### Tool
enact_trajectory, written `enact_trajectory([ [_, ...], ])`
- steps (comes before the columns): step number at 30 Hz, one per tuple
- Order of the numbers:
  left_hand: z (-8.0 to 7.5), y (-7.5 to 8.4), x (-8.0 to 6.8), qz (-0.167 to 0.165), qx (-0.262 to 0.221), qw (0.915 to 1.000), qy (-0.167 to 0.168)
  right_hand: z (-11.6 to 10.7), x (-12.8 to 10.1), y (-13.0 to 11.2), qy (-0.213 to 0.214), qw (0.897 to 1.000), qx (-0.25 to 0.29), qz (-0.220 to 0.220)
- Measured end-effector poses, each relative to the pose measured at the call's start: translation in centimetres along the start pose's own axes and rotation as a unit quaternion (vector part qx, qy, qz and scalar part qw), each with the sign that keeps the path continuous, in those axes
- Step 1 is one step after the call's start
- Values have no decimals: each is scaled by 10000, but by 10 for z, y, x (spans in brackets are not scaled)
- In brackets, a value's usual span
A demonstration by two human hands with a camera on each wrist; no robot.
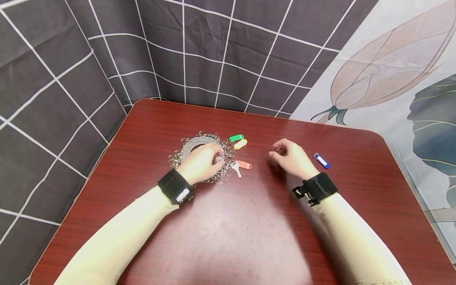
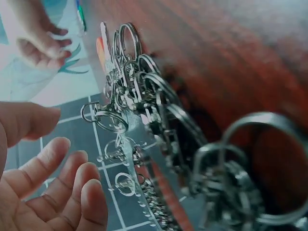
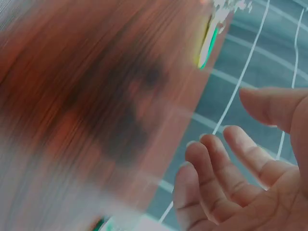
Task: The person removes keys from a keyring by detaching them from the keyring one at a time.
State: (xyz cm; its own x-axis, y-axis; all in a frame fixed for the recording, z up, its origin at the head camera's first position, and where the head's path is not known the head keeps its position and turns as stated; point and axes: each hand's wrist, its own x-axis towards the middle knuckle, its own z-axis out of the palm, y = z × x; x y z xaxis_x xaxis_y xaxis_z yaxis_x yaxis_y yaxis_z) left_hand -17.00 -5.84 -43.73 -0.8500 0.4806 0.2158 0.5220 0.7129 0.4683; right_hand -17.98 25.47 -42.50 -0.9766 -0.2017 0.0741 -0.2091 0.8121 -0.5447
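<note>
A heap of silver key rings [image 1: 194, 144] lies on the red-brown table [image 1: 249, 229]. My left hand [image 1: 216, 156] is over the heap's right side. In the left wrist view its fingers [image 2: 62, 187] are loosely bent and hold nothing, with the key rings [image 2: 144, 101] just beyond them. To the right, my right hand [image 1: 279, 150] hovers above the table, loosely curled. The blurred right wrist view shows its fingers [image 3: 216, 163] relaxed and holding nothing. An orange tag [image 1: 244, 164] with a small key [image 1: 236, 168] lies between the hands.
A green tag [image 1: 236, 137] and a yellow tag [image 1: 240, 143] lie right of the heap. A blue tag [image 1: 322, 160] lies right of the right hand. Dark grid cloth hangs behind and to the left, and a floral cloth to the right.
</note>
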Motion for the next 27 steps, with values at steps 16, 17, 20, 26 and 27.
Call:
enact_trajectory([
  [16, 10, 25, 19, 401, 847, 9937, -607, 57, 9, -59, -565, 9909, -283, -1190],
  [17, 11, 25, 19, 419, 892, 9933, -612, 59, 10, -60, -566, 9901, -319, -1247],
  [20, 14, 26, 20, 435, 1058, 9912, -664, 62, 12, -65, -613, 9885, -462, -1299],
  [26, 16, 25, 20, 431, 1288, 9883, -695, 68, 16, -71, -767, 9884, -803, -1041],
  [27, 16, 24, 20, 429, 1314, 9880, -688, 69, 16, -72, -792, 9882, -843, -1004],
])
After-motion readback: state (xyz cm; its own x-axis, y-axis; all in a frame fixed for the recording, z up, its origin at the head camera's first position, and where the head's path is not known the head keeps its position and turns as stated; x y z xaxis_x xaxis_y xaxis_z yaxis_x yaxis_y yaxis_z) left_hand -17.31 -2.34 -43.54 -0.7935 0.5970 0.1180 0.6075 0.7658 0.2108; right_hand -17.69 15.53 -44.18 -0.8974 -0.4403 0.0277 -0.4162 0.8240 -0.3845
